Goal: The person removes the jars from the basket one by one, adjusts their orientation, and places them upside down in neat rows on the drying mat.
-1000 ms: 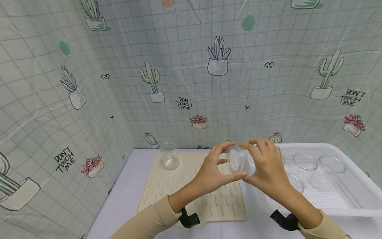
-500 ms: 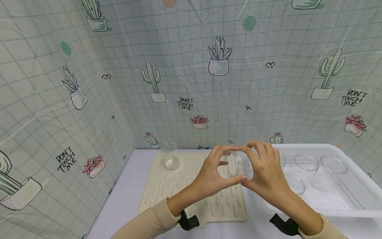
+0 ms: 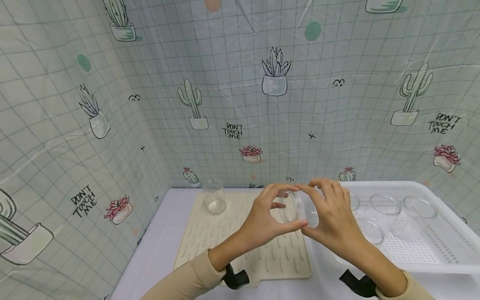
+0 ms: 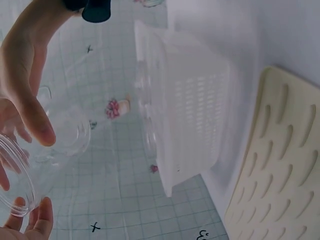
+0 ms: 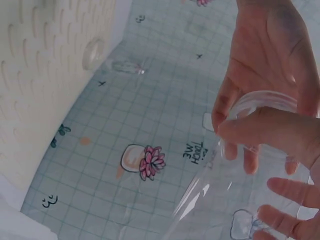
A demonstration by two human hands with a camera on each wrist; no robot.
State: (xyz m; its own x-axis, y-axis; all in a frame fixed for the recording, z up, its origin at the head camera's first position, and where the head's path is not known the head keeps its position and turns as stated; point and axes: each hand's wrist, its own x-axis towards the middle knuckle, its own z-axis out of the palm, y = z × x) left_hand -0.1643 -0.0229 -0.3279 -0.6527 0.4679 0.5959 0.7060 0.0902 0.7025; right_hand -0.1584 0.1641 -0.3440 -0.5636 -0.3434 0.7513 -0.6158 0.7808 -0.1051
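Note:
A clear, see-through jar (image 3: 308, 210) lies sideways in the air between both hands, its ringed rim towards the left. My left hand (image 3: 262, 214) holds it at the rim, thumb below and fingers curved over the top. Around the jar's body is my right hand (image 3: 333, 212), with its thumb near the left thumb. In the left wrist view, the round rim (image 4: 27, 182) shows close up. In the right wrist view, fingers of both hands cross over the jar (image 5: 265, 100). A separate lid cannot be made out. Another clear jar (image 3: 214, 200) stands upright on a beige drying mat (image 3: 240, 250).
At the right is a white perforated basket (image 3: 442, 258) with several clear jars (image 3: 386, 204) in it. The mat lies on a white tablecloth (image 3: 150, 250). A patterned curtain (image 3: 225, 104) hangs behind and at the left.
Both hands and the jar have shifted slightly left and down. The jar's rim has turned more side-on to the head view. Both hands have kept their hold.

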